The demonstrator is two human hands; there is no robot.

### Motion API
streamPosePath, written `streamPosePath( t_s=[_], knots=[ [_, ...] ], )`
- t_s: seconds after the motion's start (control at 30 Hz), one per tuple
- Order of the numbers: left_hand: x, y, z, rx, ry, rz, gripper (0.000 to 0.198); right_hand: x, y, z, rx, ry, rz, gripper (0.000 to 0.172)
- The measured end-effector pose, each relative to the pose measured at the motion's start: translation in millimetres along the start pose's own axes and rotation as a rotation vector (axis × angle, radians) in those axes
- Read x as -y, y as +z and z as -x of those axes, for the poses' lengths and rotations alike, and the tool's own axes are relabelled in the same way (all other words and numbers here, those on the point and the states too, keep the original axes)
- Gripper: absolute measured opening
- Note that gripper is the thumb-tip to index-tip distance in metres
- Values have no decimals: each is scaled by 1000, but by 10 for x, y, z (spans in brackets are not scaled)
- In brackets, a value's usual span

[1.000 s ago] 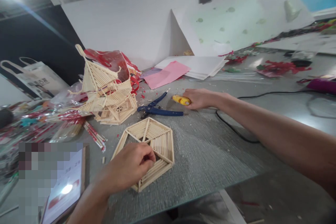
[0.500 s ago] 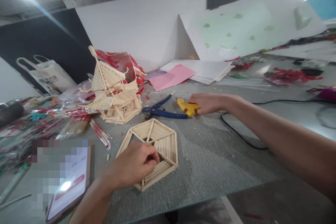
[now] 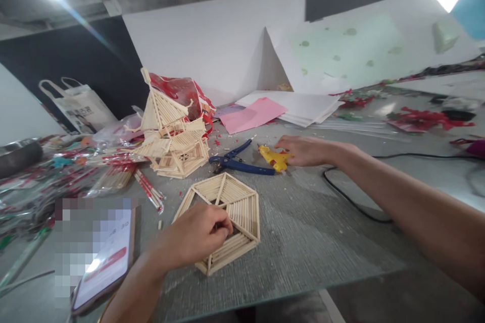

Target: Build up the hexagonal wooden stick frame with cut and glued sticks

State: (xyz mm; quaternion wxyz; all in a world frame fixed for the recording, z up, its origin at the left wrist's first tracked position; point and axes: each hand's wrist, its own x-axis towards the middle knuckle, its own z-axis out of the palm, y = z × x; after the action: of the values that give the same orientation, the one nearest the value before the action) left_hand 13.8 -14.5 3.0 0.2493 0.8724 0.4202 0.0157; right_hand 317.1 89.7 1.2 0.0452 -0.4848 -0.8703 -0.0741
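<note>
My left hand (image 3: 199, 232) rests on a flat polygonal frame of thin wooden sticks (image 3: 242, 212), its fingers curled at the centre. What those fingers pinch, if anything, is hidden. Farther off, my right hand (image 3: 308, 151) reaches to a yellow glue gun (image 3: 276, 159) lying on the table. Its fingers arch apart beside the gun's handle and do not wrap it. Blue pliers (image 3: 242, 164) lie with handles spread just left of the gun. Behind the frame stands a small tiered stick-built pavilion (image 3: 168, 126) with a pointed roof.
A phone (image 3: 104, 267) lies near my left forearm. Plastic-wrapped sticks (image 3: 147, 189) and craft scraps crowd the left side. Pink paper (image 3: 253, 113) and white sheets (image 3: 299, 103) lie at the back. A black cord (image 3: 352, 202) curves under my right arm. The table's front edge (image 3: 280, 295) is close.
The whole view has shifted slightly, moving everything a little right and down. My right fingers have lifted slightly from the glue gun, which stays in place. My left hand keeps its position on the frame.
</note>
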Motion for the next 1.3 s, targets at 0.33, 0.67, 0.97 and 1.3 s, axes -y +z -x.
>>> streamPosePath(
  t_s=[0.33, 0.67, 0.97, 1.3],
  knots=[
    [27, 43, 1, 5, 21, -53, 25, 194, -134, -25, -285, -114, -20, 28],
    [-6, 13, -2, 30, 26, -54, 23, 990, -174, 260, -95, -624, -312, 15],
    [9, 32, -13, 23, 45, -68, 23, 1217, -88, 267, 80, -665, -249, 19],
    [38, 40, -6, 22, 92, -79, 23, 1226, -53, 264, 69, -678, -216, 20]
  ],
)
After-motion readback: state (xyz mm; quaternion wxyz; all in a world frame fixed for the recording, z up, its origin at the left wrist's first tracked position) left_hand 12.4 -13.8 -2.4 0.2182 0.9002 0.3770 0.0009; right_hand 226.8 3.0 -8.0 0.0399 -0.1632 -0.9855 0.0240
